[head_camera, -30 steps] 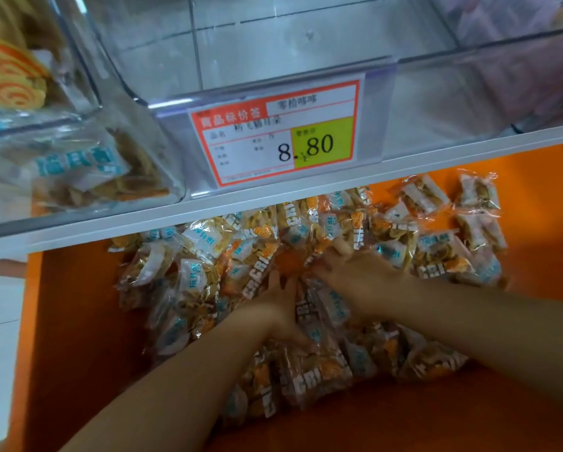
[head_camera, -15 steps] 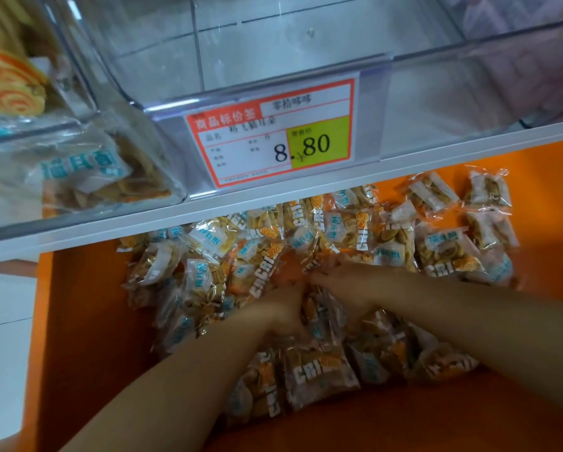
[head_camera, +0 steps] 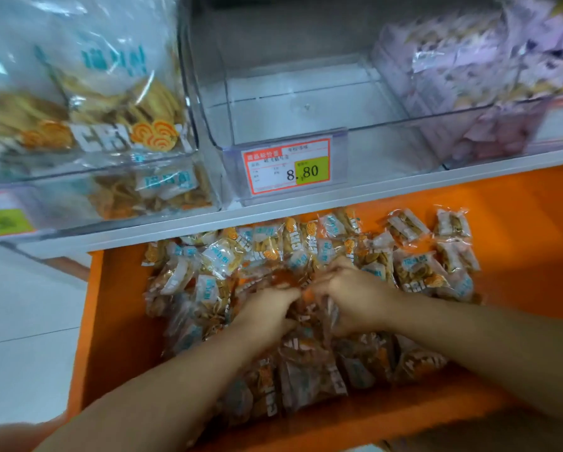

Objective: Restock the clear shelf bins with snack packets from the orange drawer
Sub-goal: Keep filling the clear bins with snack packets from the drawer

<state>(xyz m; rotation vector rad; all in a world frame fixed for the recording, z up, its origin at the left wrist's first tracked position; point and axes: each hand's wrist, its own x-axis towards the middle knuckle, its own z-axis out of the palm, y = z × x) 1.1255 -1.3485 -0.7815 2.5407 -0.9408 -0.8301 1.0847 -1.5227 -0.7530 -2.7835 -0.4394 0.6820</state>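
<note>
Inside the orange drawer [head_camera: 120, 321], left hand [head_camera: 267, 313] and right hand [head_camera: 355, 300] both grip snack packets [head_camera: 306, 376] with curled fingers; a clear bin [head_camera: 290, 102] stands at twelve o'clock.

**Views held:** one, the head camera, wide-angle, worn by us.

**Station:** above and just in front of the orange drawer [head_camera: 127, 337].

**Facing:** forward and steeply down.

**Range:** close. Our left forearm [head_camera: 176, 386] and right forearm [head_camera: 485, 331] enter from the lower edge and meet near mid-frame over the snack packets [head_camera: 228, 256].

**Upper frame:** the clear shelf bins [head_camera: 306, 102] and price tag [head_camera: 289, 166], which we see from above their fronts.

**Left margin:** a strip of floor [head_camera: 22, 305].

**Edges:** bent and blurred.
</note>
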